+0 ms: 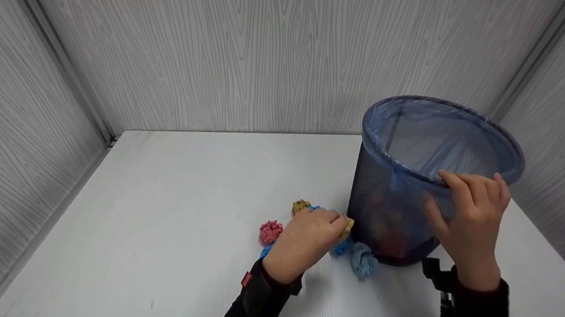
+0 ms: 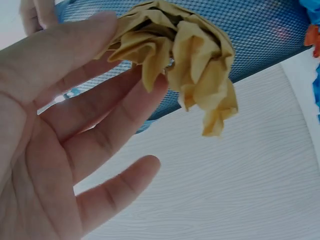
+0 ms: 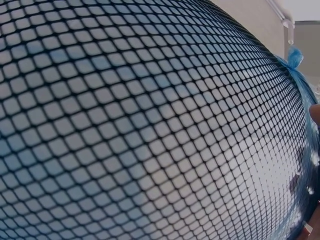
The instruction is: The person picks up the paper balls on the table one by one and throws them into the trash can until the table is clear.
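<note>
Between its thumb and fingers, my left hand (image 1: pixel 311 236) pinches a crumpled yellow paper ball (image 2: pixel 200 55), held just beside the mesh wastebasket (image 1: pixel 374 197). A blue plastic bag (image 1: pixel 451 149) lines the basket and folds over its rim. My right hand (image 1: pixel 477 221) grips the near right of that rim, fingers over the edge and thumb outside. The basket leans toward me and to the right. In the right wrist view, mesh (image 3: pixel 150 125) fills most of the picture, and only bits of the fingers show at the right edge. Reddish paper (image 1: pixel 394 244) shows faintly through the basket's lower wall.
Around my left hand lie a pink paper ball (image 1: pixel 270 232), a darker yellow one (image 1: pixel 300 206), a blue one (image 1: pixel 341 248) and a grey-blue one (image 1: pixel 364 260) near the basket's foot. The white table (image 1: pixel 145 223) is bounded by grey wood-patterned panels (image 1: pixel 209 61).
</note>
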Demonstrator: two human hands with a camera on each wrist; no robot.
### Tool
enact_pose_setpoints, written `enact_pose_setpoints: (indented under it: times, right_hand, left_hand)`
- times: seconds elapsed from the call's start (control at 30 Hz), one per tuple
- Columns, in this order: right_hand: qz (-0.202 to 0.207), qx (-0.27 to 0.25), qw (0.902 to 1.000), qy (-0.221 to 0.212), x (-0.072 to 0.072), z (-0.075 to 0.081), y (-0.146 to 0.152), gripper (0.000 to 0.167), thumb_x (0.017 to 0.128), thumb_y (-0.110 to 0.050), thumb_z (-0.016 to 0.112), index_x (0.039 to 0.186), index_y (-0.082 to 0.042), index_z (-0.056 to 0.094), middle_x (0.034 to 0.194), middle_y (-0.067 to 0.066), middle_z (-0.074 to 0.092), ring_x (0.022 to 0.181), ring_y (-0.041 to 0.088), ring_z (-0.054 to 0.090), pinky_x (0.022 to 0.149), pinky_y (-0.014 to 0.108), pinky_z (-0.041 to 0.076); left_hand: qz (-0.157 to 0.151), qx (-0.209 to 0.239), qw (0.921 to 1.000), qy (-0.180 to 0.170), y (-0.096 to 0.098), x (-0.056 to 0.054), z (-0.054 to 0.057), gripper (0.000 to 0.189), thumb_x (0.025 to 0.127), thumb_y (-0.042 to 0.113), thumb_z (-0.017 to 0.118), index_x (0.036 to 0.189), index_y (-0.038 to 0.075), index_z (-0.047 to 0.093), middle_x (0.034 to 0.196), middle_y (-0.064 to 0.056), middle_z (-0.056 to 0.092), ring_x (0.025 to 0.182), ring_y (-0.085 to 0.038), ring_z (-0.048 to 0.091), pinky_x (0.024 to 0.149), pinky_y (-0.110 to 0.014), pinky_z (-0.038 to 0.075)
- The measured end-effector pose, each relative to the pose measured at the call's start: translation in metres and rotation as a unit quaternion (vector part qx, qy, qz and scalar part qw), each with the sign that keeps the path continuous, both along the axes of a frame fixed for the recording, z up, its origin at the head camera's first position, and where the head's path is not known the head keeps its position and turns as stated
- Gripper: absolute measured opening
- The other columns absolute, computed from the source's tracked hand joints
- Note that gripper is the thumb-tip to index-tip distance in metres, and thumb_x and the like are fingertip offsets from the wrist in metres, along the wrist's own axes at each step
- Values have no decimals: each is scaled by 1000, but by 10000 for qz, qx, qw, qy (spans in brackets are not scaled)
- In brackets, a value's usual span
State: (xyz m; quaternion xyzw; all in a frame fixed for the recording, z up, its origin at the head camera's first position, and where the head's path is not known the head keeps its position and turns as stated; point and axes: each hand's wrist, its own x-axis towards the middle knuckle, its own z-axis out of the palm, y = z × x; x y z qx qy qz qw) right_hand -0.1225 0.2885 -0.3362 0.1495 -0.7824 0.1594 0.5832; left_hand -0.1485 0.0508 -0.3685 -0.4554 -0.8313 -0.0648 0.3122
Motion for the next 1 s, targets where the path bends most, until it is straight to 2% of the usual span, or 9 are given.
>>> enact_pose_setpoints:
  times: [0.27,0.5,0.7,1.0]
  right_hand:
    - [23,-6,10000,-51,-1,0,-1,35,77,-27,55,90,4,61,81,21,55,80,39,44,94,54,17]
    - [70,-14,10000,5,-2,2,-3,34,76,-26,55,90,5,61,82,21,55,79,39,44,94,54,18]
    - [47,-44,10000,-4,-1,2,-3,35,76,-26,55,89,5,61,81,22,55,79,40,44,94,54,17]
    - [24,-70,10000,55,-1,1,-2,38,79,-30,54,88,6,61,80,22,54,78,40,43,94,53,17]
  left_hand:
    - [-245,382,9990,41,-4,-1,8,5,85,13,58,86,10,62,73,3,54,60,-8,46,52,-21,37]
    - [-336,557,9976,234,-6,-3,8,9,83,11,61,91,8,63,83,1,58,74,-9,54,61,-20,43]
    - [-340,556,9973,345,-5,-2,10,11,83,13,62,93,9,64,87,0,59,80,-9,55,65,-20,45]
    - [-357,503,9975,337,-4,-1,10,11,84,14,61,94,10,65,89,0,60,82,-9,56,62,-20,44]
